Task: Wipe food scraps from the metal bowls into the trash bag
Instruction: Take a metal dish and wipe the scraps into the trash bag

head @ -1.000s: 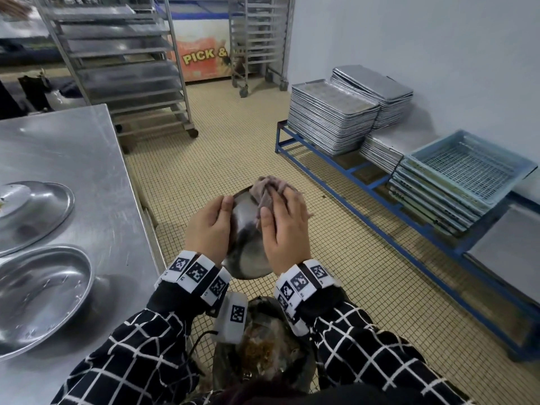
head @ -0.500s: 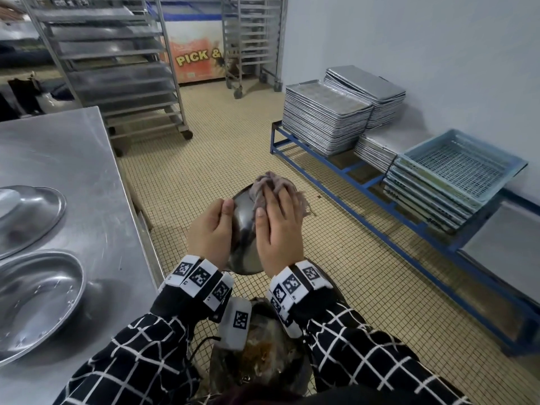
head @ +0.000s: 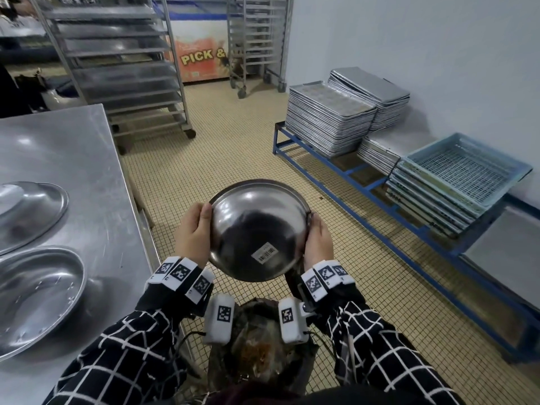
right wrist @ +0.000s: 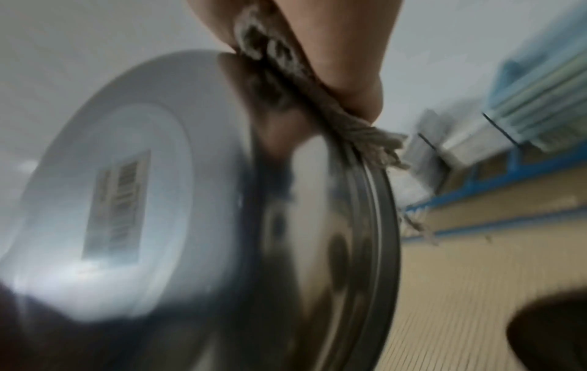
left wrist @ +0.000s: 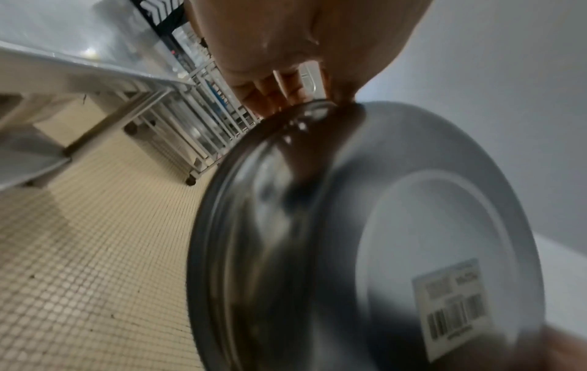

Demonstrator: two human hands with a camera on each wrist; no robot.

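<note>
Nearest, low between the two checked sleeves, the dark trash bag (head: 260,350) is seen open, with brown and orange food scraps inside it. Just above the bag, a round shiny metal bowl (head: 257,232) is held in the air with its bottom turned toward the person; a white barcode sticker (head: 264,255) is stuck on the bottom. What is inside this bowl cannot be told. The left hand (head: 194,236) is clamped on the left rim, thumb on the outside. The right hand (head: 318,242) is closed on the right rim, and a grey frayed cloth (right wrist: 359,125) is pressed between its fingers and the rim. On the steel table (head: 87,159) at left, two wide shallow metal bowls (head: 38,296) are resting. Farther away, stacked grey baking trays (head: 330,118) and a light blue perforated crate (head: 467,171) are kept on a blue low frame.
</note>
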